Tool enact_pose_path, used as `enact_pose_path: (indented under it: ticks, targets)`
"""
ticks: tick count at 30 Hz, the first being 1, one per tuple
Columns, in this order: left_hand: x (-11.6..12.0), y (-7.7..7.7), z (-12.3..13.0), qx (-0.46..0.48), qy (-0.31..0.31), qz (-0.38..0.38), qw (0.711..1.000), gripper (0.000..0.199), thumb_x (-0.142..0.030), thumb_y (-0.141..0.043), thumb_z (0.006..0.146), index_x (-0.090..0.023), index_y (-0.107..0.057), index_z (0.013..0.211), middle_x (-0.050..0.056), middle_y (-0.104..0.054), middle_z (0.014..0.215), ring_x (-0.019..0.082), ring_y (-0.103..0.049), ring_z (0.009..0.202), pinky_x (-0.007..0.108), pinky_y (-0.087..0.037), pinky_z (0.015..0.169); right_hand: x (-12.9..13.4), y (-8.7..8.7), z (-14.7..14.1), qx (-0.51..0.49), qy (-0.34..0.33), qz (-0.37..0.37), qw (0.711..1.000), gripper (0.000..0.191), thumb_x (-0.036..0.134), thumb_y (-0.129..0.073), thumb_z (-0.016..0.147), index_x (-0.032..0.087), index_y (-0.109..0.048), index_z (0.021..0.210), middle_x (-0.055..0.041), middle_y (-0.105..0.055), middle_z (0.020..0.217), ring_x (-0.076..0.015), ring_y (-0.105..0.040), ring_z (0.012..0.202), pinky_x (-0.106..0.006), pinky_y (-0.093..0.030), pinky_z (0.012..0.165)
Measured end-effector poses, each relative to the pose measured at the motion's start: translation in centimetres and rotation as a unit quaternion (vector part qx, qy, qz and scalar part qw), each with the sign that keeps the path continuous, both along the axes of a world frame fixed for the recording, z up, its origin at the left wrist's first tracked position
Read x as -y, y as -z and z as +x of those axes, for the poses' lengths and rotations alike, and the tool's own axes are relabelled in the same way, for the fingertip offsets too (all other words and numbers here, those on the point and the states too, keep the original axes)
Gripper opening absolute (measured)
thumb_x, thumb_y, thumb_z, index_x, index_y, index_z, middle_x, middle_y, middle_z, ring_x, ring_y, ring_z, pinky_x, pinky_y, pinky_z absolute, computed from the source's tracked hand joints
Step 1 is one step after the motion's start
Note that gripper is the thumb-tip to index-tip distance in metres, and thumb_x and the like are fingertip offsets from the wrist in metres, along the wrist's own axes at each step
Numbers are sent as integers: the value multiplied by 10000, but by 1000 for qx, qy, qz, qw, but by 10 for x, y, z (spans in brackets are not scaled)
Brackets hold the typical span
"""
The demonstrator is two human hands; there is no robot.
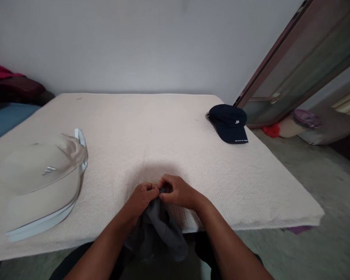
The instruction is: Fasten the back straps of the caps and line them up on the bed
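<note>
At the far left, a pink cloth (2,71) lies on a dark red case-like item (20,87), with a flat blue surface (13,116) in front of it. Next, on the left part of the bench (151,132), which has a pale, textured cover, sits a beige cap (41,175) with a striped logo; a white cap (43,225) shows under its brim.

At the near edge, in the middle, the left hand (144,198) is closed, thumb and fingers pinching the top of a dark grey cloth (160,229). The right hand (177,191) meets it there, its fingertips pinched together on the same gathered top. The cloth hangs in folds over the edge; it may be a small garment, but its shape is hard to read.

Toward the far right corner rests a navy cap (229,122), brim toward the near side, with white lettering. Beyond it stands a reddish door frame (268,54).
</note>
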State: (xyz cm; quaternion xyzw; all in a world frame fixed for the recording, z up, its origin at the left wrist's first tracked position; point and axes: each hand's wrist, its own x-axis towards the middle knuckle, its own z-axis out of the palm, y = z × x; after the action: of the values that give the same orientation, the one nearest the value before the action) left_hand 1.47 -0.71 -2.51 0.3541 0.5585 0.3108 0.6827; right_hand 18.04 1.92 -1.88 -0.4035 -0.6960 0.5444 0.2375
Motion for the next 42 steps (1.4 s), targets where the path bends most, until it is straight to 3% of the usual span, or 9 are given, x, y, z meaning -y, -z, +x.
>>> enact_pose_path:
  ticks: [18,24,30,35,39,42]
  targets:
    - [0,-8,-1,30,-21,-22,999,103,-189,-615,602,-164,-516,584,-63,-463,464,62,-376,392,199,-268,410,5,-4,-4,21,20,58,998,196,115,-591,661,168,-611,849,0,-614,792,-118,-515,704,-228,-381,615]
    - [1,-11,-5,102,-25,-16,994,95,-191,-614,625,-155,-535,586,-43,-476,499,80,-400,425,214,-303,437,6,-6,-4,13,51,53,997,164,135,-580,673,167,-588,834,3,-590,770,-113,-490,681,-235,-378,608]
    - [1,-17,-15,223,-45,-45,973,79,-170,-575,616,-124,-628,653,11,-554,585,139,-499,545,260,-414,552,3,0,-1,-82,97,-8,992,122,161,-603,681,177,-547,788,29,-511,699,-99,-451,631,-230,-365,570]
    - [1,-16,-18,240,-48,-62,968,51,-165,-584,629,-132,-623,623,19,-580,598,142,-522,552,254,-423,544,1,1,0,-151,63,-108,981,176,148,-624,666,182,-538,817,34,-519,667,-96,-481,591,-223,-364,533]
    - [3,-17,-14,224,-5,-74,972,183,-281,-589,765,-117,-665,737,44,-628,647,153,-575,597,256,-448,582,1,-3,2,-180,28,-163,970,190,139,-647,661,173,-575,833,26,-550,680,-81,-477,569,-206,-349,502]
    - [4,-17,-13,225,50,-73,970,159,-258,-636,761,-104,-673,778,54,-650,672,137,-581,576,241,-446,573,2,-4,4,-235,21,-222,946,236,164,-689,643,172,-580,851,20,-579,725,-65,-473,529,-197,-343,469]
